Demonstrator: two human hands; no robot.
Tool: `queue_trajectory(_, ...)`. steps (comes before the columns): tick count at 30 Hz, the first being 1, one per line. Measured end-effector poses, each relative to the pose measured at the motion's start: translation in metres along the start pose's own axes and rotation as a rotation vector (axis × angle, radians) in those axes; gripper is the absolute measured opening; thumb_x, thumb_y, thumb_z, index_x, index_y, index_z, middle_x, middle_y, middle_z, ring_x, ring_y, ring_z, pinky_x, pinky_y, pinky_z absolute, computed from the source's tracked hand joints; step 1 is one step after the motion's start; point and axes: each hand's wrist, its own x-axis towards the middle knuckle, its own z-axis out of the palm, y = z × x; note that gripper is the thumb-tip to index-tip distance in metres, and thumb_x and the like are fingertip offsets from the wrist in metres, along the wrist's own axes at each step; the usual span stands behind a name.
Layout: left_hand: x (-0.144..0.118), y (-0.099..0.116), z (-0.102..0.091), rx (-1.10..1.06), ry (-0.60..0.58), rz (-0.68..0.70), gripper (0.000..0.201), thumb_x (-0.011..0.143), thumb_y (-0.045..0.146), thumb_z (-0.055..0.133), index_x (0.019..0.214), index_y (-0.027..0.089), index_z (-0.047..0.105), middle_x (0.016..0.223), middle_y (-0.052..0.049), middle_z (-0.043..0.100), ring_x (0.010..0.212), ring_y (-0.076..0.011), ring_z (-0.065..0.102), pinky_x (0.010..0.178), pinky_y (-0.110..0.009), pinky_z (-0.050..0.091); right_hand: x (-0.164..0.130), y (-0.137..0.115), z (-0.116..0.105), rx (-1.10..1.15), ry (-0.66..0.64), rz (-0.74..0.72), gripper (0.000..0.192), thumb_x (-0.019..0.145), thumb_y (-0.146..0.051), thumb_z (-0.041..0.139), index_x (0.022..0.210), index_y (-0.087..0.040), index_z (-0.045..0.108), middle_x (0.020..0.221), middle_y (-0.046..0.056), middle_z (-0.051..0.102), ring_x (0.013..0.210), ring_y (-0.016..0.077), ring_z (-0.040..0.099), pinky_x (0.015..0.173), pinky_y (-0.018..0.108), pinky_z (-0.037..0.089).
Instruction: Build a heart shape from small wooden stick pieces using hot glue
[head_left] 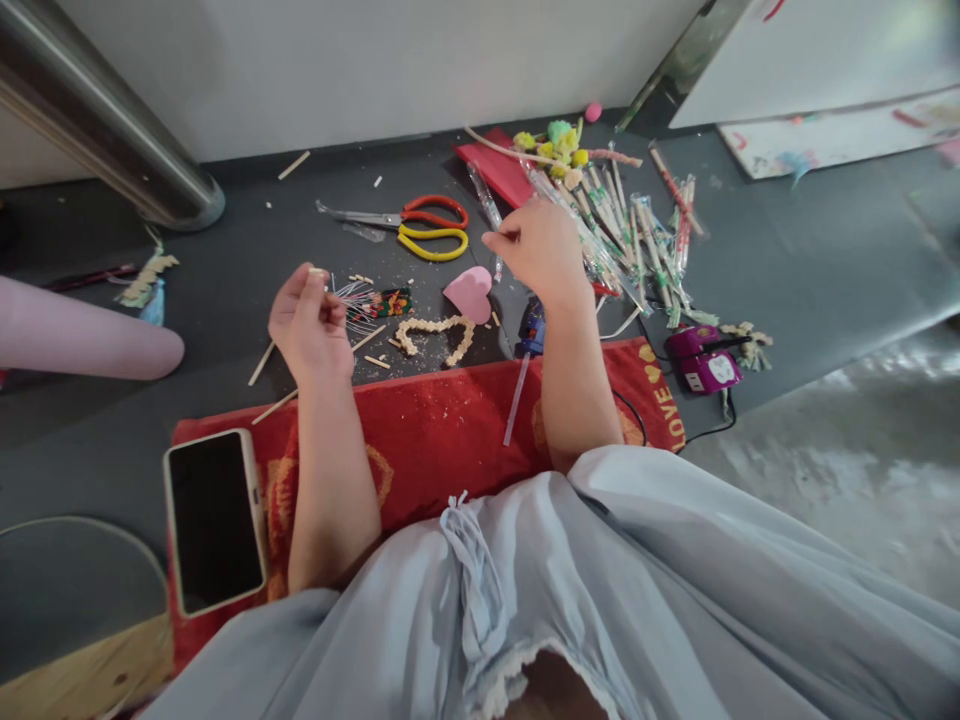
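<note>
My left hand [311, 325] is raised over the dark surface, its thumb and fingers pinched on a small pale piece [319, 276]. Beside it lie thin white wires [360, 303] and a small patterned packet [395, 301]. My right hand [546, 245] is closed in a pinch near the bundled sticks; what its fingertips hold is too small to make out. Between the hands are a pink heart [470, 295], a curved beige chain of small pieces [431, 326], and scissors [390, 220] with orange and yellow handles. A blue glue gun [533, 330] is partly hidden by my right forearm.
A red towel [450, 420] lies along the near edge, with a phone [214, 520] on its left end. Wrapped sticks [622, 230] and pompoms [559, 145] are piled at right. A purple power socket [701, 358] has cables. A metal post [135, 110] stands left.
</note>
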Motion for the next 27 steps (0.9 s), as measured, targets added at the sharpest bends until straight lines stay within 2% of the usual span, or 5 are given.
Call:
queue_trajectory(6,-0.016,0.006,0.011,0.112,-0.213,-0.133,0.03,0.065,0.038,0.092,0.083,0.026,0.072,0.078,0.003,0.071,0.055,-0.0048,0.056,0.049,-0.017,0.046,-0.004,-0.02,-0.003,0.103,-0.033,-0.047,0.025,0.095,-0.039,0.058,0.082,-0.021,0.069,0.084,0.007,0.069,0.087,0.0225,0.063,0.082,0.037,0.048)
queue_trajectory(10,-0.025,0.006,0.016,0.163,-0.3,-0.005,0.03,0.065,0.036,0.092,0.083,0.023,0.073,0.073,0.003,0.067,0.053,-0.0046,0.056,0.049,-0.017,0.045,-0.009,-0.04,-0.001,0.236,-0.044,-0.162,0.01,0.089,-0.031,0.067,0.088,-0.022,0.069,0.093,0.004,0.069,0.084,0.0179,0.062,0.082,0.034,0.048)
queue_trajectory(15,-0.03,0.003,0.017,0.293,-0.345,0.262,0.031,0.067,0.042,0.089,0.087,0.022,0.075,0.076,0.002,0.066,0.057,-0.0064,0.058,0.051,-0.019,0.047,-0.013,-0.059,0.009,0.331,-0.1,-0.307,0.021,0.092,-0.032,0.062,0.076,-0.019,0.067,0.082,0.003,0.065,0.082,0.0167,0.059,0.082,0.035,0.046)
queue_trajectory(20,-0.032,0.004,0.015,0.411,-0.41,0.444,0.03,0.072,0.047,0.086,0.086,0.023,0.075,0.084,-0.001,0.068,0.067,-0.0098,0.062,0.061,-0.023,0.051,-0.017,-0.069,0.019,0.503,-0.207,-0.434,0.013,0.091,-0.027,0.063,0.097,-0.021,0.072,0.093,0.002,0.069,0.083,0.0151,0.06,0.078,0.032,0.047)
queue_trajectory(27,-0.036,0.005,0.016,0.386,-0.394,0.404,0.027,0.07,0.038,0.088,0.089,0.024,0.075,0.084,0.0,0.069,0.069,-0.0104,0.061,0.065,-0.024,0.052,-0.018,-0.073,0.022,0.559,-0.218,-0.402,0.009,0.09,-0.03,0.066,0.087,-0.024,0.072,0.088,0.001,0.07,0.081,0.0152,0.06,0.075,0.03,0.048)
